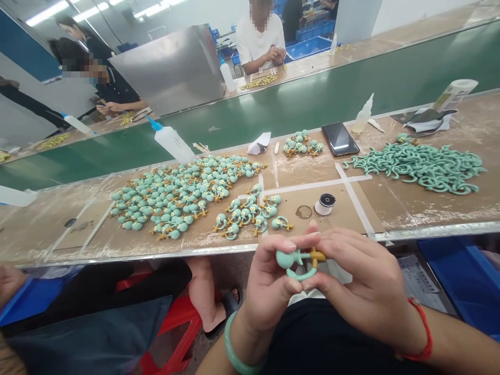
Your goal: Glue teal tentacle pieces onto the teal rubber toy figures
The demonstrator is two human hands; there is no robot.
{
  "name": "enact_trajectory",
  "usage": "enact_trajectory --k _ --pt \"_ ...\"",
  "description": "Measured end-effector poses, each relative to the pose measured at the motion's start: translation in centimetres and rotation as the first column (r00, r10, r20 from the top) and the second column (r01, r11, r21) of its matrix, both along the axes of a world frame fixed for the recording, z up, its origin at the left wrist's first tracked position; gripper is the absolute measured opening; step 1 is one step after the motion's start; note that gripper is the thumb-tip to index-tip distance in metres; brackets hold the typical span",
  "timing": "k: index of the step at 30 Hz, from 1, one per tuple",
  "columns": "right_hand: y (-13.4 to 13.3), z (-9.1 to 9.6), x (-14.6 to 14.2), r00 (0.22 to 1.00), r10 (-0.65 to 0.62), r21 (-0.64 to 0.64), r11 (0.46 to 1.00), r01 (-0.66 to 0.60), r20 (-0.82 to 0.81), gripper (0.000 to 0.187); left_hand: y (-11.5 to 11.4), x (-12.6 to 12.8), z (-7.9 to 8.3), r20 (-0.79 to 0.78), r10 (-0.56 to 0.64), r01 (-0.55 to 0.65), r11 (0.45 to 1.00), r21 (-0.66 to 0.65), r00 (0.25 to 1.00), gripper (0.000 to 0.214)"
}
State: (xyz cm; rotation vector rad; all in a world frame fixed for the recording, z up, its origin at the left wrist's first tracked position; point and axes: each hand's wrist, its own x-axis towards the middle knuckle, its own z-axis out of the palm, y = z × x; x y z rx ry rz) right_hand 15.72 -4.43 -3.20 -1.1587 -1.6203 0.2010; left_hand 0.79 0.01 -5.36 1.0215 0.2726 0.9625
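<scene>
Above my lap, my left hand (269,281) and my right hand (359,276) pinch a small teal rubbery figure (291,259) between their fingertips. The figure has a round teal body, a curved teal limb below it and a mustard-yellow piece (317,255) at its right side. Beyond my fingers on the brown workbench (344,208), a small batch of assembled figures (246,214) lies nearest. A large spread of them (175,195) covers the left, and a heap of curved teal limbs (417,166) lies to the right.
A blue-capped glue bottle (172,143), a phone (339,139), a tape roll (325,204) and another figure group (299,143) sit on the bench. A green conveyor belt (250,120) runs behind it. Co-workers (260,44) work beyond. A blue crate (457,281) stands lower right.
</scene>
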Motion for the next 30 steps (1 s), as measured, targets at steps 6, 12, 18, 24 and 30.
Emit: enact_trajectory --k 6,12,18,24,30 --pt "0.4 -0.7 0.6 0.990 0.128 -0.062 0.990 -0.124 0.065 0.026 0.3 -0.7 0.3 -0.015 0.029 -0.028 0.999 0.045 0.999 0.026" --pt "0.5 -1.4 0.1 0.977 0.196 -0.084 0.978 -0.189 0.085 0.026 0.1 -1.3 0.9 -0.082 0.072 -0.067 0.996 0.060 0.994 0.036" --pt "0.3 -1.1 -1.0 0.990 0.106 -0.031 0.994 -0.103 0.094 0.022 -0.1 -0.8 0.0 0.085 0.020 -0.022 0.999 0.024 0.996 0.032" --pt "0.3 -0.8 -1.4 0.994 0.088 -0.047 0.995 -0.085 0.068 0.021 0.0 -0.8 -0.6 0.138 0.011 -0.013 1.000 0.018 0.990 0.033" --pt "0.5 -0.6 -1.5 0.992 0.102 -0.071 0.993 -0.097 0.076 0.027 0.1 -0.8 -0.8 0.166 0.008 -0.007 1.000 -0.006 0.986 0.032"
